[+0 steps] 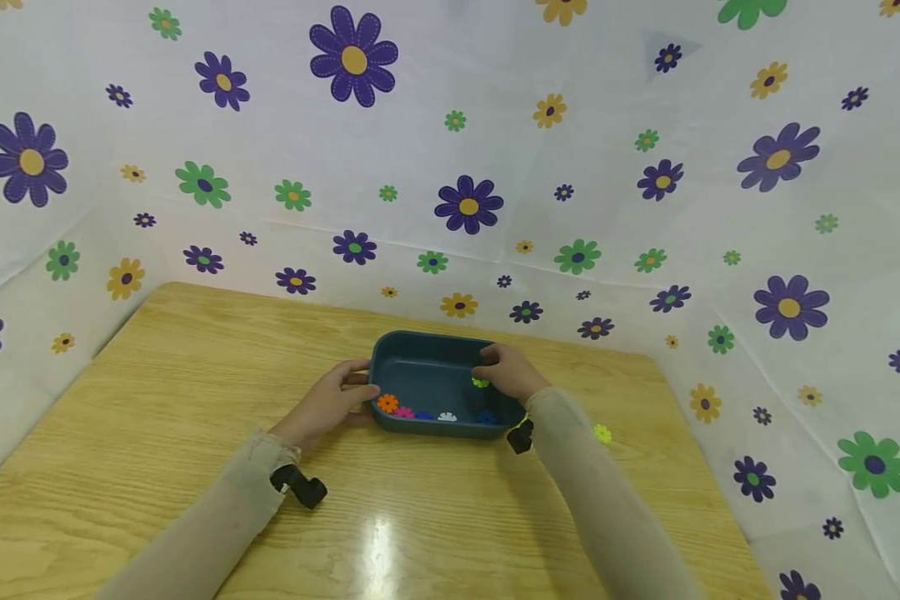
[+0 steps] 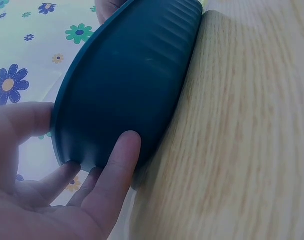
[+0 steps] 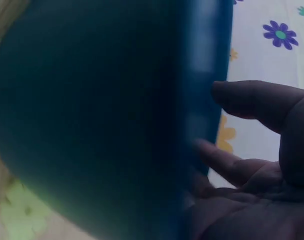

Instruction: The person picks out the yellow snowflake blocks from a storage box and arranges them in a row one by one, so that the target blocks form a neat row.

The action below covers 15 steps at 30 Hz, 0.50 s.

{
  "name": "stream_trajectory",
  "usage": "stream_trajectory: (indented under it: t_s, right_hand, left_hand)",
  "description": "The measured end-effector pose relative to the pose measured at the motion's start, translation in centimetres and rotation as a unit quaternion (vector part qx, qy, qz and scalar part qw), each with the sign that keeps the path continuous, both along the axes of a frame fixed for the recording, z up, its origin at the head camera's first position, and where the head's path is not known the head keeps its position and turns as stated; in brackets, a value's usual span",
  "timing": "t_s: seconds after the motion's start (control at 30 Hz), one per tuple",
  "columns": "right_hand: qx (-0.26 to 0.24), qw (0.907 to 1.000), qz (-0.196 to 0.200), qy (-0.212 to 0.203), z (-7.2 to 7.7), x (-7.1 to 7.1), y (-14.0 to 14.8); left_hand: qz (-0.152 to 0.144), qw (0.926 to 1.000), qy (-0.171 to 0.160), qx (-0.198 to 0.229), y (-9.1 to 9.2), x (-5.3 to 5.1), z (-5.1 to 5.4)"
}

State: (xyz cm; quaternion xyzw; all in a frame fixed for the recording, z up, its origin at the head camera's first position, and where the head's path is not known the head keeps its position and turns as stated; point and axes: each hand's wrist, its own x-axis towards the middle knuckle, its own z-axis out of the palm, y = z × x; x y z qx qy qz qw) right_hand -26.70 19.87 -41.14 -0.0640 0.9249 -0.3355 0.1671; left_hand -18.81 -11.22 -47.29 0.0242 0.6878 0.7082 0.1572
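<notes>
A dark teal plastic tray [image 1: 427,429] sits on the wooden table, its inside facing the head camera. My left hand [image 1: 337,404] grips its left end, thumb over the rim and fingers against the outer wall [image 2: 107,95]. Above the tray's right end, my right hand [image 1: 512,372] reaches in over the rim, thumb and fingers apart in the right wrist view; the rim partly hides the fingertips. Just beneath these fingers shows a yellow-green flower-shaped piece [image 1: 481,382]. Inside along the near wall lie an orange piece [image 1: 387,403], a pink piece [image 1: 404,412], a white piece [image 1: 447,416] and blue ones.
Another yellow-green flower piece [image 1: 602,433] lies on the table [image 1: 330,533] to the right of the tray, beside my right forearm. A white sheet printed with flowers [image 1: 270,125] hangs behind the table and along both sides.
</notes>
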Motion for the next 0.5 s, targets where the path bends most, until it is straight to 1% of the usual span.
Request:
stream_trajectory:
  t_s: [0.1, 0.2, 0.27, 0.37, 0.5]
  right_hand:
    - [0.013, 0.9998, -0.001, -0.015, -0.5, 0.0, -0.4]
    - [0.016, 0.9997, 0.007, -0.017, -0.9, 0.0, -0.6]
    - [0.018, 0.9996, 0.019, -0.013, -1.2, -0.1, -0.8]
    - [0.029, 0.9993, 0.024, -0.005, -1.6, 0.0, -1.2]
    - [0.054, 0.9983, 0.016, 0.013, -2.3, 0.0, -1.6]
  left_hand:
    - [0.0, 1.0, 0.001, -0.002, 0.1, 0.0, 0.0]
    - [0.002, 1.0, 0.002, -0.002, 0.1, 0.0, -0.1]
    - [0.006, 1.0, 0.001, -0.002, 0.0, 0.0, -0.1]
    - [0.007, 1.0, 0.001, -0.003, 0.0, 0.0, -0.1]
    - [0.007, 1.0, 0.003, -0.005, 0.0, 0.1, -0.1]
